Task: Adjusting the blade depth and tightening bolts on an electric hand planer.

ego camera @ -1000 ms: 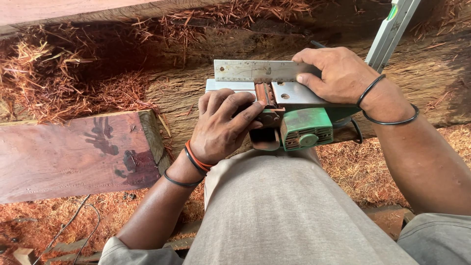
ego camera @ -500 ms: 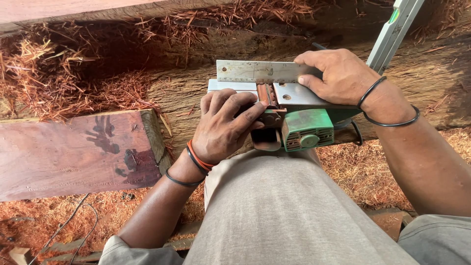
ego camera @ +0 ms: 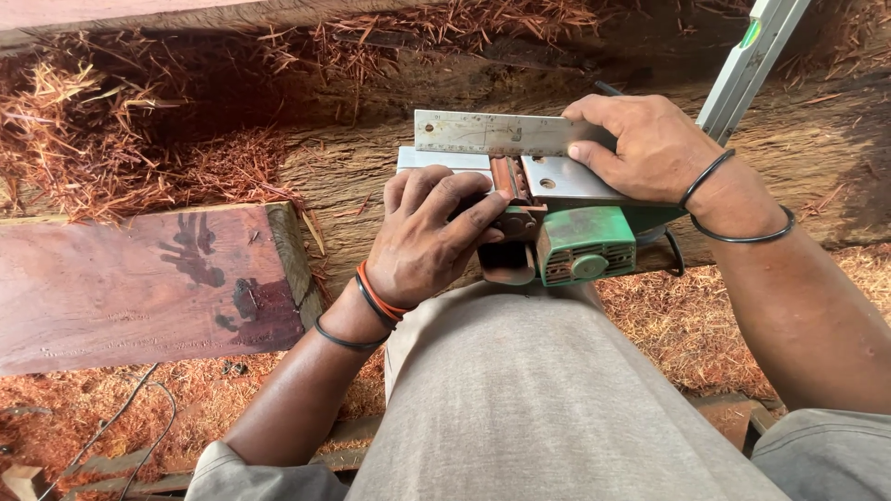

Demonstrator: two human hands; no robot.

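Observation:
A green electric planer (ego camera: 580, 243) lies upside down on my knee, its metal sole (ego camera: 557, 181) facing up. My left hand (ego camera: 432, 237) wraps around the planer's front end by the reddish blade drum (ego camera: 510, 181). My right hand (ego camera: 645, 144) presses a steel ruler (ego camera: 487, 133) on edge against the far side of the sole. Both wrists wear thin bands.
A rough log (ego camera: 371, 176) runs across behind the planer. A reddish plank (ego camera: 130, 283) lies at the left. A long spirit level (ego camera: 747, 65) leans at the upper right. Red wood shavings (ego camera: 121, 121) cover the ground, and thin cords (ego camera: 130, 417) trail at the lower left.
The view has shifted slightly; both hands keep the same hold on the planer and the ruler.

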